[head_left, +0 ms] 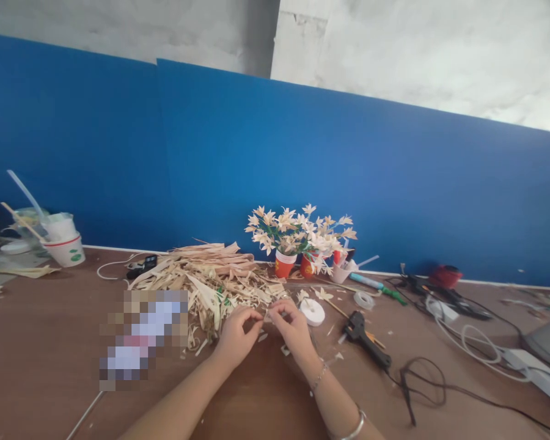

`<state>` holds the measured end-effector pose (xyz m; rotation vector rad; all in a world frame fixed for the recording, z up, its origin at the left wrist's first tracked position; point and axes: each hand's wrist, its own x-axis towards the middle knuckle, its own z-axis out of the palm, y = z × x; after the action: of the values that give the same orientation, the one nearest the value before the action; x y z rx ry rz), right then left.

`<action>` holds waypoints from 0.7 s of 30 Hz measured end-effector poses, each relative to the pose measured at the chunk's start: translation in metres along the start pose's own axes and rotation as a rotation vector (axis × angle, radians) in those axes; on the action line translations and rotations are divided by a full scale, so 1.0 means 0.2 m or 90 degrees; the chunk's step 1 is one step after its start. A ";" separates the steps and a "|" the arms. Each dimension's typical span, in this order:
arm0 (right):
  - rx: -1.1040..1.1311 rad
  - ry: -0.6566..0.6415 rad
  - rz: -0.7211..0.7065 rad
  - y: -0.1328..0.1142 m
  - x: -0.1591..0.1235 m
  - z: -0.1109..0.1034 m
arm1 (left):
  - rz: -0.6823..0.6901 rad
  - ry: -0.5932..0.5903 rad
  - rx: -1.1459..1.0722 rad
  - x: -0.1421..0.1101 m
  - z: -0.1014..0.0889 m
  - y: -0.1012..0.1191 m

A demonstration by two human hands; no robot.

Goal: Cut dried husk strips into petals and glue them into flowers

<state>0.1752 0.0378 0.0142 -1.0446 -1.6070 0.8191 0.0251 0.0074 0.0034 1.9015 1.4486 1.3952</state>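
My left hand (238, 335) and my right hand (294, 333) meet above the near middle of the table, thumbs and fingertips pinched together. Between them is a small pale piece of dried husk (266, 317), mostly covered by the fingers. Just beyond lies a loose heap of dried husk strips (224, 272). A white roll of tape (312, 311) lies right of my right hand, with cut pale flowers (322, 294) behind it. Further right rests a black glue gun (366, 342). Pale husk flowers (286, 227) on green stems stand in red paper cups (285, 266) at the back.
A white paper cup (65, 250) with sticks stands at the far left. A blurred-out object (142, 339) lies left of my hands. A clear tape roll (363, 300), black cable (440, 386) and white power strip (538, 373) occupy the right. A blue partition (275, 159) borders the table's back.
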 end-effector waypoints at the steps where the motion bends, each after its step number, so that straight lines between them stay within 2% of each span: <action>1: -0.001 -0.005 -0.001 0.00 0.00 0.00 | -0.007 -0.002 -0.001 0.00 0.00 0.00; 8: 0.005 -0.031 0.007 -0.02 0.00 0.00 | -0.033 -0.022 0.001 0.00 0.01 0.00; 21: 0.034 -0.038 0.008 -0.02 -0.01 0.00 | -0.031 -0.034 -0.011 0.00 0.01 0.00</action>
<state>0.1743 0.0346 0.0173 -1.0015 -1.6209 0.9039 0.0272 0.0081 0.0031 1.8657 1.4446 1.3210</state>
